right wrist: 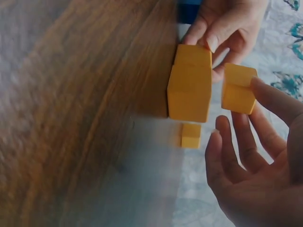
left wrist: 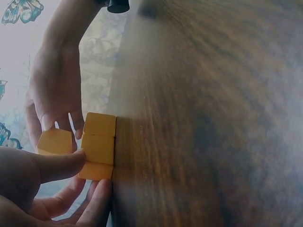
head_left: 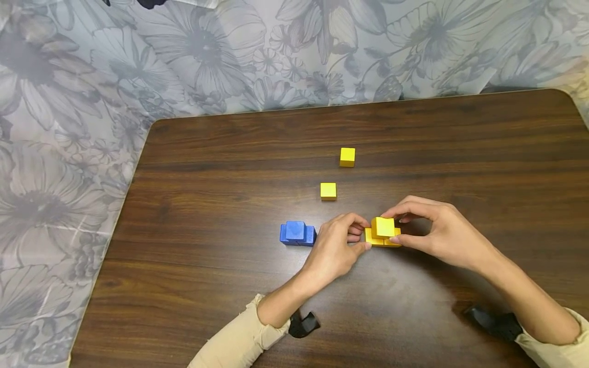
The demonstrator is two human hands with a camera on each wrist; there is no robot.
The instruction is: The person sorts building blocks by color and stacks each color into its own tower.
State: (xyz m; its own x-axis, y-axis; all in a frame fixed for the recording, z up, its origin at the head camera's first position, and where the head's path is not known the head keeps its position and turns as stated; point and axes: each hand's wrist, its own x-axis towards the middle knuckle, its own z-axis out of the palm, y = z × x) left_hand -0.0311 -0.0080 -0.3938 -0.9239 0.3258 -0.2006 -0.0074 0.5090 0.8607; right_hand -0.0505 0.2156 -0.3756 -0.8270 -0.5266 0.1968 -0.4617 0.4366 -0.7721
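Observation:
My right hand point(head_left: 439, 230) pinches a yellow cube point(head_left: 383, 227) between thumb and fingers. In the right wrist view that held cube point(right wrist: 239, 90) is seen apart from two yellow cubes point(right wrist: 190, 90) standing side by side on the table. At the left end of this pair point(head_left: 374, 238), my left hand point(head_left: 335, 248) grips a cube, thumb on the near side and fingers on the far side. The left wrist view shows the left thumb point(left wrist: 64, 165) against the pair point(left wrist: 98, 147), with the held cube point(left wrist: 55, 142) beside it.
Left of the left hand is a stack of blue cubes point(head_left: 295, 232), one atop a bottom row. Two loose yellow cubes, a nearer one point(head_left: 328, 191) and a farther one point(head_left: 347, 157), lie beyond the hands on the brown wooden table point(head_left: 207, 174). Floral cloth point(head_left: 207, 51) hangs behind.

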